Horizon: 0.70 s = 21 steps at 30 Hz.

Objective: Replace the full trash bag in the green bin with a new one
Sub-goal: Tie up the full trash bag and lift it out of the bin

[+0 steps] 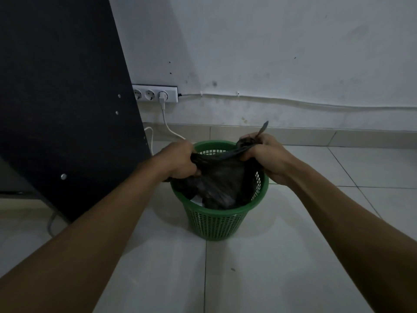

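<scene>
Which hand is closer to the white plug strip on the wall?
Left. The left hand grips the black bag just below and right of the power strip; the right hand grips the bag farther right.

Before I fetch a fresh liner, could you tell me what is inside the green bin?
A dark trash bag, its top gripped by both hands, plus something white beneath; the bag's contents are hidden.

Dim room: scuffed white wall (270,41), pale tiled floor (293,256), dark panel (56,86) at left.

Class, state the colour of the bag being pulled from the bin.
Black, seen best in the head view.
</scene>
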Tool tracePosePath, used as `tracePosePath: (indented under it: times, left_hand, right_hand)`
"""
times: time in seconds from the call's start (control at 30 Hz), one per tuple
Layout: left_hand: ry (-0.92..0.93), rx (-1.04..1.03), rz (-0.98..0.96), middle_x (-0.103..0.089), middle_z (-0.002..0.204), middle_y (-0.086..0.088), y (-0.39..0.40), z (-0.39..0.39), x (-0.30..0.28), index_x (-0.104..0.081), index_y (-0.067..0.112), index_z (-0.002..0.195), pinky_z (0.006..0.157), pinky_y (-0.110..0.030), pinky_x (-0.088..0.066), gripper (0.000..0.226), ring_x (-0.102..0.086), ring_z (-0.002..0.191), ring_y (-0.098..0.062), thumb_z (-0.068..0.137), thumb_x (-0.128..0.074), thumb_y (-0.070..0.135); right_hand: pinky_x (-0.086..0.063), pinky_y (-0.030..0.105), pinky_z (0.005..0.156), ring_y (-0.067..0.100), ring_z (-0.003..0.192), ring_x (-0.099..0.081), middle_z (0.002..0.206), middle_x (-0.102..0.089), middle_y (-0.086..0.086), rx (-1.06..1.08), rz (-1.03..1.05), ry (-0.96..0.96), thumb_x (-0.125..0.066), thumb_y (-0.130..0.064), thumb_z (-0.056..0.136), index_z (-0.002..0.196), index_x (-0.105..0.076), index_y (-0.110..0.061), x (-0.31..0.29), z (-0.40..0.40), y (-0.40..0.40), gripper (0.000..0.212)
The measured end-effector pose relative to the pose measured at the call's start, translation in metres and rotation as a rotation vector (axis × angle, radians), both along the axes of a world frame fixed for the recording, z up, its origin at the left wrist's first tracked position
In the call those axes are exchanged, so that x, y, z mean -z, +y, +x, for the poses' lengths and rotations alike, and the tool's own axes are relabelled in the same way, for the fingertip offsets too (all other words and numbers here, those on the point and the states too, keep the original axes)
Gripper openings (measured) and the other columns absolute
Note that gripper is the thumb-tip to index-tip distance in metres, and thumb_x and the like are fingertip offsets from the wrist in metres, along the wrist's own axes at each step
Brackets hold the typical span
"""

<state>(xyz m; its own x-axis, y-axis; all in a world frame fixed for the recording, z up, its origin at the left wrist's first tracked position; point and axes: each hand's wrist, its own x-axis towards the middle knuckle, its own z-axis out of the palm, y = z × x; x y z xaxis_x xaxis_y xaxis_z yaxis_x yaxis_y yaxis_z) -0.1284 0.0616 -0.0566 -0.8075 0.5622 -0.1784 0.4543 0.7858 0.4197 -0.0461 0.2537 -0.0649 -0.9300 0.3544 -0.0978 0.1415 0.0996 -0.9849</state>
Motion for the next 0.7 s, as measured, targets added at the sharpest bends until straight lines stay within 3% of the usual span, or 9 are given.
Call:
tracePosePath:
  times: [0.03, 0.13, 0.23, 0.3, 0.37, 0.47, 0.53, 0.6, 0.7]
  left_hand:
    - [0.002, -0.037, 0.060, -0.069, 0.093, -0.010, 0.000, -0.002, 0.001, -0.071, 0.010, 0.096, 0.059, -0.027, -0.051, 0.025, -0.062, 0.076, -0.021, 0.076, -0.077, 0.024]
    - [-0.077, -0.106, 0.332, -0.073, 0.084, -0.016, -0.002, -0.008, -0.003, -0.076, 0.010, 0.086, 0.075, -0.045, -0.059, 0.023, -0.069, 0.081, -0.028, 0.066, -0.081, 0.018]
    - [-0.156, -0.139, 0.581, -0.067, 0.089, -0.033, 0.001, -0.003, -0.018, -0.066, -0.010, 0.080, 0.078, -0.054, -0.054, 0.021, -0.066, 0.078, -0.031, 0.063, -0.078, -0.006]
    - [-0.192, -0.132, 0.750, -0.064, 0.086, -0.035, 0.006, 0.001, -0.027, -0.061, -0.006, 0.068, 0.081, -0.056, -0.053, 0.017, -0.061, 0.076, -0.030, 0.062, -0.068, -0.020]
    - [-0.242, -0.121, 0.874, -0.062, 0.082, -0.031, 0.011, 0.006, -0.034, -0.058, 0.002, 0.062, 0.081, -0.056, -0.053, 0.029, -0.059, 0.075, -0.032, 0.062, -0.061, -0.027]
    - [-0.260, -0.032, 0.892, -0.065, 0.086, -0.035, 0.017, 0.014, -0.038, -0.060, 0.004, 0.062, 0.079, -0.057, -0.055, 0.034, -0.064, 0.078, -0.041, 0.063, -0.054, -0.029]
    - [-0.253, 0.049, 0.857, -0.068, 0.088, -0.032, 0.022, 0.018, -0.038, -0.064, 0.002, 0.067, 0.079, -0.054, -0.056, 0.035, -0.066, 0.085, -0.045, 0.065, -0.050, -0.029]
    - [-0.232, 0.129, 0.807, -0.071, 0.086, -0.025, 0.025, 0.021, -0.039, -0.067, 0.001, 0.073, 0.080, -0.052, -0.057, 0.033, -0.068, 0.087, -0.040, 0.065, -0.049, -0.026]
    - [-0.188, 0.177, 0.781, -0.072, 0.091, -0.017, 0.022, 0.023, -0.045, -0.070, 0.001, 0.088, 0.082, -0.044, -0.057, 0.035, -0.068, 0.090, -0.034, 0.061, -0.053, -0.015]
  right_hand:
    - [-0.055, 0.039, 0.078, 0.028, 0.088, -0.062, 0.087, -0.063, 0.013, -0.045, -0.003, -0.031, -0.061, 0.016, 0.068, 0.094, -0.061, -0.006, 0.000, 0.002, 0.002, 0.034]
    - [-0.058, 0.040, 0.080, 0.029, 0.096, -0.066, 0.103, -0.067, 0.013, -0.188, 0.098, -0.149, -0.075, 0.003, 0.050, 0.114, -0.057, -0.007, 0.000, 0.009, 0.006, 0.067]
    - [-0.055, 0.038, 0.089, 0.020, 0.101, -0.064, 0.114, -0.064, 0.004, -0.296, 0.257, -0.222, -0.087, -0.001, 0.056, 0.128, -0.046, -0.017, 0.002, 0.014, 0.001, 0.084]
    - [-0.053, 0.036, 0.094, 0.014, 0.106, -0.063, 0.119, -0.064, -0.003, -0.356, 0.276, -0.208, -0.092, -0.008, 0.053, 0.135, -0.041, -0.022, 0.008, 0.013, -0.005, 0.098]
    - [-0.049, 0.037, 0.100, 0.012, 0.113, -0.060, 0.126, -0.060, -0.007, -0.362, 0.296, -0.172, -0.096, -0.019, 0.046, 0.144, -0.031, -0.027, 0.016, 0.009, -0.012, 0.118]
    - [-0.039, 0.034, 0.109, 0.010, 0.128, -0.046, 0.142, -0.045, -0.009, -0.332, 0.347, -0.063, -0.097, -0.032, 0.043, 0.151, -0.009, -0.036, 0.024, -0.001, -0.027, 0.139]
    - [-0.043, 0.035, 0.107, 0.010, 0.126, -0.050, 0.139, -0.051, -0.007, -0.316, 0.358, 0.044, -0.096, -0.036, 0.046, 0.148, -0.024, -0.031, 0.029, -0.009, -0.035, 0.125]
    - [-0.052, 0.040, 0.095, 0.017, 0.109, -0.062, 0.118, -0.065, 0.001, -0.271, 0.388, 0.082, -0.091, -0.033, 0.058, 0.128, -0.053, -0.019, 0.030, -0.015, -0.041, 0.081]
    - [-0.055, 0.034, 0.076, 0.018, 0.085, -0.065, 0.091, -0.069, 0.004, -0.141, 0.475, 0.111, -0.078, -0.021, 0.077, 0.099, -0.065, -0.014, 0.027, -0.020, -0.044, 0.026]
